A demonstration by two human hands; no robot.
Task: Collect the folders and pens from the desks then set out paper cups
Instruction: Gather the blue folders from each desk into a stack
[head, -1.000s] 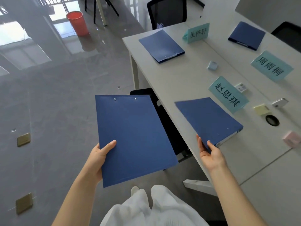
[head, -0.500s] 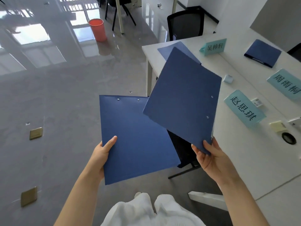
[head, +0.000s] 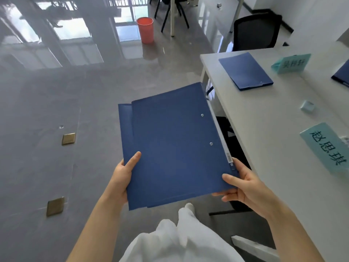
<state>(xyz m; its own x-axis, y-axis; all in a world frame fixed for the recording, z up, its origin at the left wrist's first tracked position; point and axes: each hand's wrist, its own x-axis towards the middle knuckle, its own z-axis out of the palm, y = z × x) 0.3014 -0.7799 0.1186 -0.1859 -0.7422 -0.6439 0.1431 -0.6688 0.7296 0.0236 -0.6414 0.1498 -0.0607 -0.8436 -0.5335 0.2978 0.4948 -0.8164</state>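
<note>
On the left, the left hand grips the near-left edge of two blue folders held over the floor, thumb laid flat on top and the other fingers hidden beneath. The lower folder shows only as a strip along the left and near edges; the upper folder lies on it, slightly askew, with two metal rivets near its right side. The right hand pinches the near-right corner of the upper folder, thumb on the cover and fingers curled under the spine with its label. The pair is not yet squared up, so the step in hand looks like stacking them into one bundle.

To the right stands the white bench. At its far-left corner a third blue folder lies flat and untouched, beside a teal name card. At the far right edge of the view a dark blue corner is probably another folder, cut off by the frame. A small pale block and a nearer name card also sit on the bench.

By this view, two folders are collected and at least one, likely two, remain. No pens or paper cups show, so those parts look undone.
</note>
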